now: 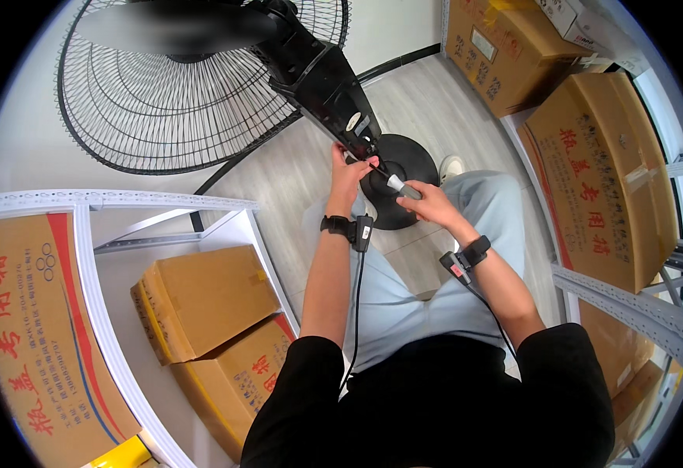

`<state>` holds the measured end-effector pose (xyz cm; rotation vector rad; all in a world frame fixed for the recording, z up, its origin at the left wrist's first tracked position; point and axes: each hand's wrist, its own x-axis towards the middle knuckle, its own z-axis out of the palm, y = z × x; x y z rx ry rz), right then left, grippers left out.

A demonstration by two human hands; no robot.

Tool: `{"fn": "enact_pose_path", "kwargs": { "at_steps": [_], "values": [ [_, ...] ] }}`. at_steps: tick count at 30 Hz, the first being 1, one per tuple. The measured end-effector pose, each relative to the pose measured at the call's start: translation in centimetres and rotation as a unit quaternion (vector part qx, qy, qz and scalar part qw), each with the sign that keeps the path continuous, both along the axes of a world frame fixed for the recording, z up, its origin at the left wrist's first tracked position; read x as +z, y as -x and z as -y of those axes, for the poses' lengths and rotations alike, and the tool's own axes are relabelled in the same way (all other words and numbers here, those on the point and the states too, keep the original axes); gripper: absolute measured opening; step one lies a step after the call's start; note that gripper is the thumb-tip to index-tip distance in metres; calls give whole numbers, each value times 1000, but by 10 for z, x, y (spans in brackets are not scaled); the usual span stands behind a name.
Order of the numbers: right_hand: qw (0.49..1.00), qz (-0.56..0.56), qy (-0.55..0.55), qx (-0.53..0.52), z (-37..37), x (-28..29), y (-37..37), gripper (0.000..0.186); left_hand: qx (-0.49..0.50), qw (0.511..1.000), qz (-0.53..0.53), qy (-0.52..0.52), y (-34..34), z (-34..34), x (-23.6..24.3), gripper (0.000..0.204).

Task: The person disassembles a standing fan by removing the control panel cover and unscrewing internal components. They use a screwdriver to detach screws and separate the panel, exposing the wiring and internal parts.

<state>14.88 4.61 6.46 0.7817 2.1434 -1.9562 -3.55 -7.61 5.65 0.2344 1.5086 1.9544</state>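
A black pedestal fan stands in front of me, its long boxy housing (327, 93) slanting down to the round black base (404, 152). My left hand (345, 178) is closed on the lower end of that housing, its thumb side beside a small open-looking part. Part of those fingers is hidden behind the housing. In my right hand (433, 205) is a screwdriver (402, 186) with a grey handle, gripped with its shaft toward the housing's lower end, close to my left fingertips. Whether its tip sits in a screw is too small to tell.
The fan's wire cage (177, 109) spreads at the upper left. A white metal rack (177, 201) with brown cartons (209, 300) stands on my left. More large cartons (603, 179) fill shelving on my right. Cables (355, 327) run from the bands at both my wrists.
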Motion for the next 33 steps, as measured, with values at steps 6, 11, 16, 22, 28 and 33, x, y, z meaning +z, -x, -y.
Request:
{"fn": "enact_pose_path", "kwargs": {
  "at_steps": [6,11,16,22,28,33],
  "values": [
    [998,-7,59,-6,-5,-9,-2,49,3,1000,-4,1,0,-2,0,67],
    [999,-24,-27,-20,-1,-18,-5,52,7,1000,-6,12,-3,-2,1,69],
    [999,-13,-48,-4,-4,-9,-2,53,2,1000,-10,25,-2,-1,2,71],
    [966,-69,-247,-19,16,0,-5,43,26,999,-24,-8,-3,-5,0,69],
    [929,-70,-359,-52,35,-4,-9,40,26,999,-18,-5,-3,-7,-1,67],
    [963,-98,-235,-88,30,-30,-5,42,16,1000,-25,4,-1,-6,-1,68]
  ]
}}
